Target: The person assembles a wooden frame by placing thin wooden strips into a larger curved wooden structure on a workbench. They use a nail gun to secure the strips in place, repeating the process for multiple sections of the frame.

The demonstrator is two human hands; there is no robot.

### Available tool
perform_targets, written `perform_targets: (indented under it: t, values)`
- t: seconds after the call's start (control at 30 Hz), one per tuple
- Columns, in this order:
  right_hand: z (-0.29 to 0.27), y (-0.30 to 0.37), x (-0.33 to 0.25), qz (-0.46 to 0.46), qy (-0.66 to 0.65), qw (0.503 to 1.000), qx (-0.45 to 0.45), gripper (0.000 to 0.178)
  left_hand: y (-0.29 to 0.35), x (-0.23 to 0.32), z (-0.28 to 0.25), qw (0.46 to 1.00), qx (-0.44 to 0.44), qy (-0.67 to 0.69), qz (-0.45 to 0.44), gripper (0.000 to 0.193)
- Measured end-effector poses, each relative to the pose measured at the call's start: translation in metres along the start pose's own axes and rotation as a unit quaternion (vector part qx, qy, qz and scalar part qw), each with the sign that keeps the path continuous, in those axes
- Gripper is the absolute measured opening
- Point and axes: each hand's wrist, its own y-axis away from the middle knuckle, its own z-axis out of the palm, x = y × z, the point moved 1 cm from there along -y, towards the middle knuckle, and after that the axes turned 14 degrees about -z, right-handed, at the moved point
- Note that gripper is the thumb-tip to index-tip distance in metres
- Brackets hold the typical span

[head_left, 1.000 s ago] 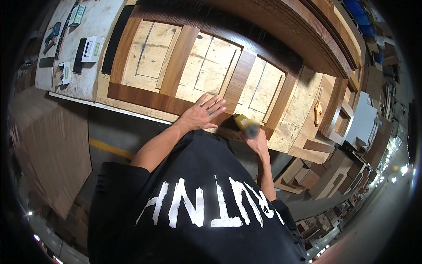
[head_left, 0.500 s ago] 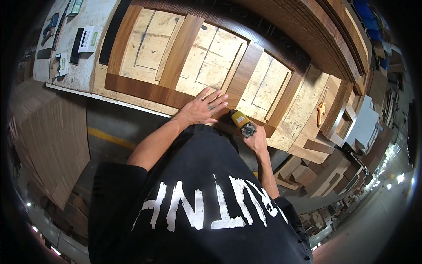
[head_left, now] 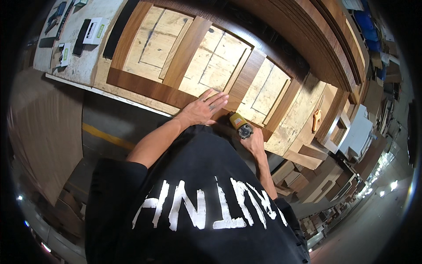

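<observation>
A brown wooden frame [head_left: 145,90] with several openings lies flat on the pale, marked workbench top. My left hand [head_left: 201,109] rests flat on its near rail, fingers stretched out, close to the foot of a crosspiece [head_left: 244,81]. Just right of it, my right hand [head_left: 253,141] is wrapped round a yellow-and-black handheld power tool [head_left: 238,121]. The tool sits over the near rail, its round dark end turned toward me. Its working end is hidden from view.
Dark brown boards [head_left: 303,39] stand along the bench's far side. An orange-handled tool [head_left: 316,119] lies at the right near smaller wooden frames. Small boxes [head_left: 95,31] and black pieces occupy the left end. Large panels [head_left: 48,127] stand at the lower left.
The whole view has shifted slightly. My left fingers are closer together on the rail. The power tool has moved a little to the left along the frame.
</observation>
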Motion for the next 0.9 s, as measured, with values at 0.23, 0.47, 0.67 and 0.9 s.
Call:
perform_targets:
  t: [0.23,0.47,0.67,0.9]
  values:
    - [0.018,-0.006,0.007,-0.051,0.024,0.998,0.011,0.043,0.0,0.001,-0.007,0.999,-0.04,-0.031,-0.01,0.093]
    - [0.016,-0.01,-0.003,-0.032,-0.014,0.999,0.018,0.042,0.002,0.0,-0.007,0.999,-0.032,-0.016,-0.011,0.089]
    - [0.016,-0.006,-0.009,-0.046,-0.012,0.999,0.02,0.041,0.003,-0.003,-0.01,0.999,-0.034,-0.042,0.0,0.094]
    - [0.036,0.028,0.007,0.04,-0.01,0.999,0.029,0.039,0.053,-0.094,-0.012,0.998,0.0,0.023,-0.057,0.102]
